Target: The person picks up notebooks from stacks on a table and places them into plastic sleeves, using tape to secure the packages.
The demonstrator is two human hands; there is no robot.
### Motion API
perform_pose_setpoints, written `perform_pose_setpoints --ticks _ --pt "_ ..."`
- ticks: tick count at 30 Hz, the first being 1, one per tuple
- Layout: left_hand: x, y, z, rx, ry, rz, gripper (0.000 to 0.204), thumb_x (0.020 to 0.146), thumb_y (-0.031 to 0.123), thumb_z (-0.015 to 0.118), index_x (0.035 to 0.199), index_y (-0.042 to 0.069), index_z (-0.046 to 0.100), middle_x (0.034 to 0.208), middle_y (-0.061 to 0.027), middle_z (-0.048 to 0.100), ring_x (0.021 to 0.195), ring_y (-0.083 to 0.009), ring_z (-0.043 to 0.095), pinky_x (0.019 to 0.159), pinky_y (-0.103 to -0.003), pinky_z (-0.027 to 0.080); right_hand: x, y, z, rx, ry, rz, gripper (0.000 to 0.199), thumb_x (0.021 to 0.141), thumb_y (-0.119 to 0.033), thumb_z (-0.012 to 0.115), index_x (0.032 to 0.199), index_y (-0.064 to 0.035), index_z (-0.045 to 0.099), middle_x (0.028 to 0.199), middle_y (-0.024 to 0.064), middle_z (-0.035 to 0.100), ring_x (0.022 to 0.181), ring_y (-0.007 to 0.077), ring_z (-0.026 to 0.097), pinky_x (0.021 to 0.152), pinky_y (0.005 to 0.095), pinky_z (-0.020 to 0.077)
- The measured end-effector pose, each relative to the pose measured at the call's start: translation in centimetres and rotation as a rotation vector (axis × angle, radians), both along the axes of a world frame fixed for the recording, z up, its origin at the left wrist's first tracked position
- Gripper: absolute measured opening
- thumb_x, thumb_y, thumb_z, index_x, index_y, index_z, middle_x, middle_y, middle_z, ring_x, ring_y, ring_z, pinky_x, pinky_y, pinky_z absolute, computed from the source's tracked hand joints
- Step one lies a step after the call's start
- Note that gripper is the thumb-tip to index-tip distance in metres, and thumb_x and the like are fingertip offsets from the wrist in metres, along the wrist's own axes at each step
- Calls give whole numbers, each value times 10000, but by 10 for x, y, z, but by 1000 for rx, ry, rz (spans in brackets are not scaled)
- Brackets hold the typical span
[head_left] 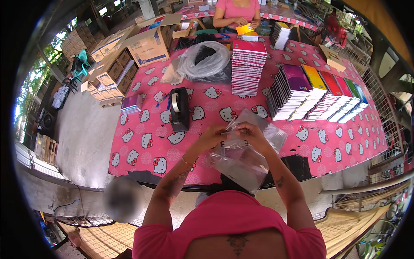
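Bright daylight, even and soft, under strong fisheye bend.

Sharp around the hands (233, 136), with white glare on the clear bag (246, 157) held between them and on the plastic sheet (205, 60) beyond. Only faint shadows on the pink cloth (142, 142) left of the hands. Blown-out sky far left, past the boxes (114, 71). Straight edges curved toward the rim, black vignette all round. Blurred round patch below and left of the hands.
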State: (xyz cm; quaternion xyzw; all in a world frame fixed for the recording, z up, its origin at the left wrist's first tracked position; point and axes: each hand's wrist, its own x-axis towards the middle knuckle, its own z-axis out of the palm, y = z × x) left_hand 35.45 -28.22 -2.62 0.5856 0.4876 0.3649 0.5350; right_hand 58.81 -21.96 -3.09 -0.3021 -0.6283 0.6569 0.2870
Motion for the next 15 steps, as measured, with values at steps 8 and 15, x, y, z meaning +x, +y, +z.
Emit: perform_pose_setpoints --ticks 8,15 --pt "0 -33 20 674 309 36 507 890 226 719 1344 41 592 1177 -74 669 933 -165 598 754 -325 490 13 -35 41 439 -33 91 622 784 -42 765 1357 -82 525 1390 76 567 1286 268 530 1142 442 343" --pt "20 -48 30 957 645 65 375 844 298 736 1120 51 677 1165 -122 667 981 -299 625 790 -409 510 16 -54 15 840 -226 -73 488 788 -33 739 1254 -59 598 1151 140 693 1186 341 608 1107 489 396"
